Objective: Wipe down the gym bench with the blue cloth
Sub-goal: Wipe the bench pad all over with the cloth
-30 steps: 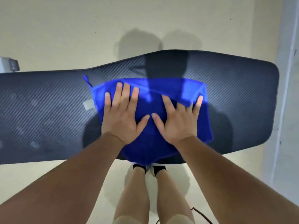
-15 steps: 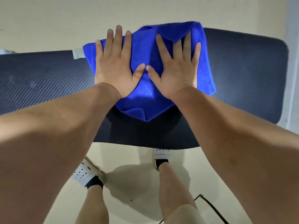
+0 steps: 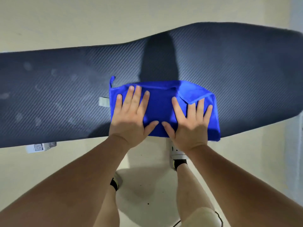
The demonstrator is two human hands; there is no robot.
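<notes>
The gym bench (image 3: 65, 89) is a long dark pad with a woven pattern, running left to right across the view. Faint smudges mark its left part. The blue cloth (image 3: 160, 102) lies folded on the pad's near edge, right of centre, with a small loop (image 3: 112, 79) at its far left corner and a grey tag (image 3: 103, 101) sticking out to the left. My left hand (image 3: 131, 118) and my right hand (image 3: 191, 125) press flat on the cloth side by side, fingers spread. A cloth fold covers two fingertips of my right hand.
A pale floor surrounds the bench. A white labelled part (image 3: 41, 146) shows under the pad's near left edge. My feet in white shoes (image 3: 177, 152) stand just below the near edge. A thin dark cable (image 3: 219, 218) lies at the bottom right.
Both hands pushed the cloth out to the pad's far edge, then drew it back to the near edge. The cloth's far right corner has folded over.
</notes>
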